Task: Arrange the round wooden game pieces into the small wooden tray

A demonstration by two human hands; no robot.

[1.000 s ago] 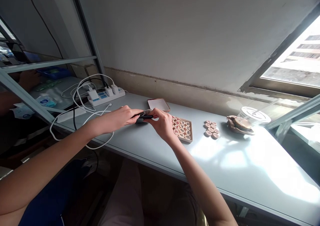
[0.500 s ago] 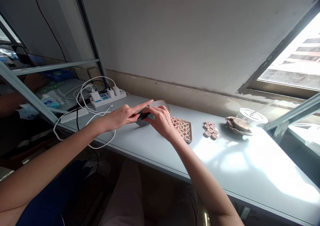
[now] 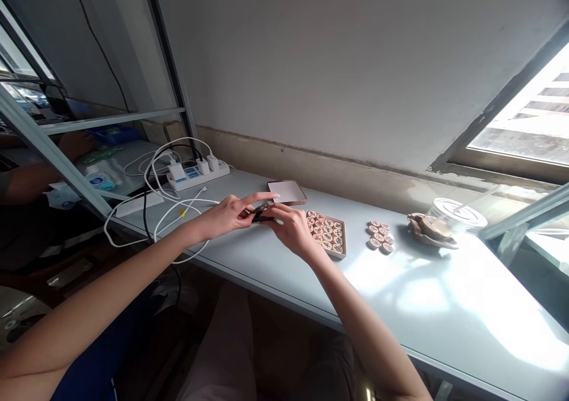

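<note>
A thin dark object (image 3: 263, 215) is held between both hands above the table, its kind not clear. My left hand (image 3: 231, 214) grips its left side, with the index finger stretched over the top. From the right, my right hand (image 3: 291, 223) pinches it between thumb and fingers. Just beyond the hands lies an open, shallow box lid (image 3: 288, 191) with a pale inside. Close to my right wrist, a box (image 3: 345, 244) holds rows of round Chinese chess pieces (image 3: 328, 230) marked in red and black; my hand hides its left part.
Several loose chess pieces (image 3: 380, 236) lie grouped right of the box. Farther right are a brown, wavy-edged dish (image 3: 429, 235) and a clear plastic lid (image 3: 460, 211). A power strip (image 3: 200, 175) and white cables (image 3: 155, 226) occupy the left. Another person's arm (image 3: 33, 179) shows beyond the frame.
The dark object has tilted flatter and sunk slightly in my hands. More of the box lid behind it now shows. The camera view has shifted a little.
</note>
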